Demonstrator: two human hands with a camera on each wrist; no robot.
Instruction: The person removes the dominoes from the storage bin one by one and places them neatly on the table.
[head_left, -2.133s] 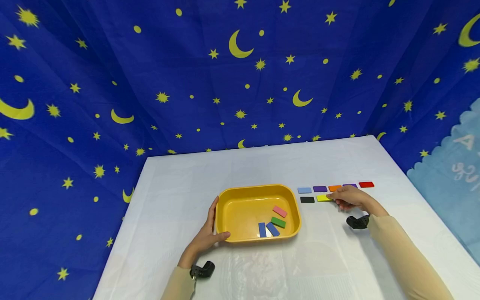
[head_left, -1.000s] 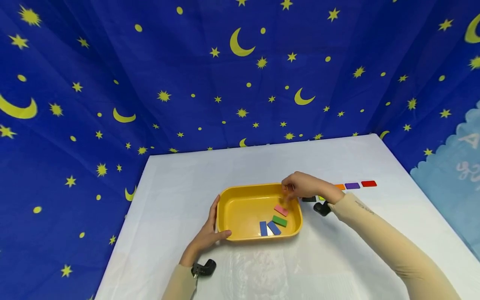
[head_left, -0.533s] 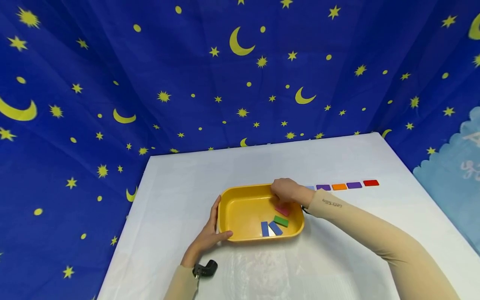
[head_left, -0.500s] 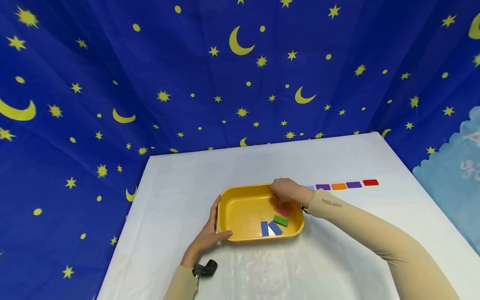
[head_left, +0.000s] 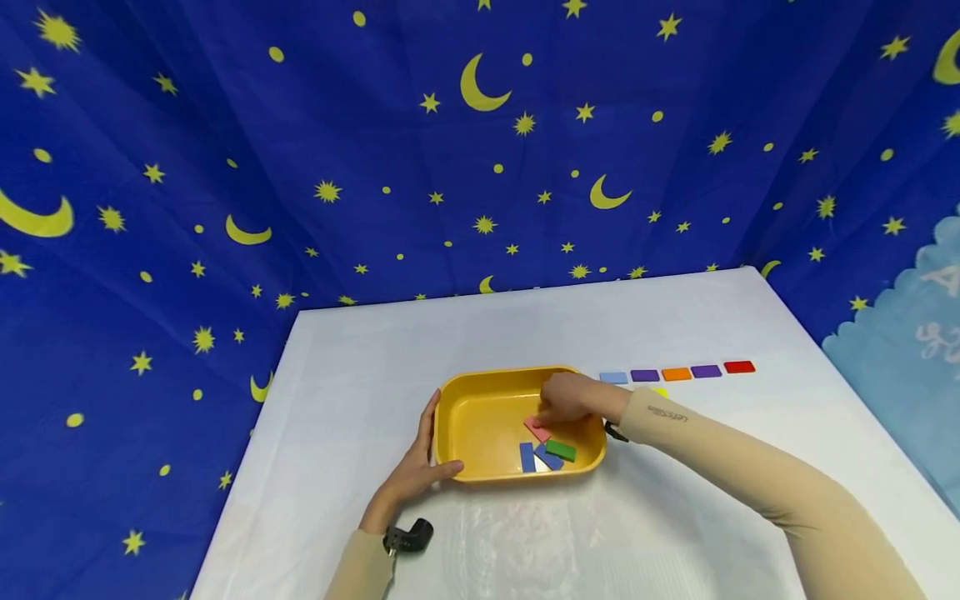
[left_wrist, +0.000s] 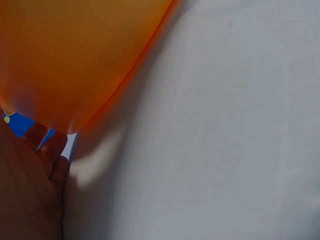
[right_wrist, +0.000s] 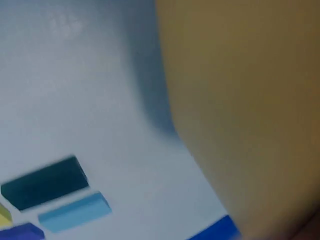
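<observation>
Hands first, left to right. Left hand (head_left: 420, 471) grips the left rim of the yellow tray (head_left: 480, 421), thumb hooked over the near-left corner, fingers along the outer wall; the left wrist view confirms skin against the orange-yellow wall (left_wrist: 75, 60). Right hand (head_left: 570, 398) reaches into the tray from the right, fingers curled down onto the pink tile (head_left: 537, 428); whether it pinches the tile or merely presses it cannot be told.

The tray sits near the middle of the worktop (head_left: 525, 325), toward its near edge. Inside, at the near-right corner, lie two blue tiles (head_left: 534, 457) and a green tile (head_left: 561, 451), touching or overlapping.

Handling, as judged: the pink tile appears thin, rigid, light and smooth. Lying flat on a slick tray floor, it would likely slide under pressure; a pinch across the long edges, or tipping up one end, seems the surest hold.

Toward the right edge of the worktop runs a row of tiles: light blue (head_left: 613, 377), purple (head_left: 645, 375), orange (head_left: 677, 374), purple (head_left: 706, 371), red (head_left: 739, 367). A black tile (right_wrist: 45, 182) shows in the right wrist view.

Writing: small lettering on the right sleeve (head_left: 667, 412), too small to read.
</observation>
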